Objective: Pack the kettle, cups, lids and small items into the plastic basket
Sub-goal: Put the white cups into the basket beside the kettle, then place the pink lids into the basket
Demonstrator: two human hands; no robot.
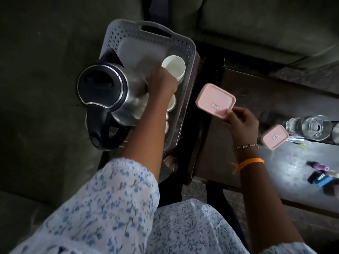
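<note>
Left hand [161, 81] inside basket [190, 52] beside kettle [102, 85], fingers hidden, grip indeterminable; forearm covers lower cups [171, 104]. Right hand [240, 121] pinches pink lid [214, 100].

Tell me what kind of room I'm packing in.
Probably a living room: a grey sofa stands behind a dark wooden table, and the plastic basket with the kettle sits beside it.

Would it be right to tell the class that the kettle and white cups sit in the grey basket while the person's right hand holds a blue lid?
Not quite: the lid is pink, not blue, as the head view shows. The rest stands: the kettle and white cups sit in the grey basket, and the right hand holds the lid by one corner.
</note>
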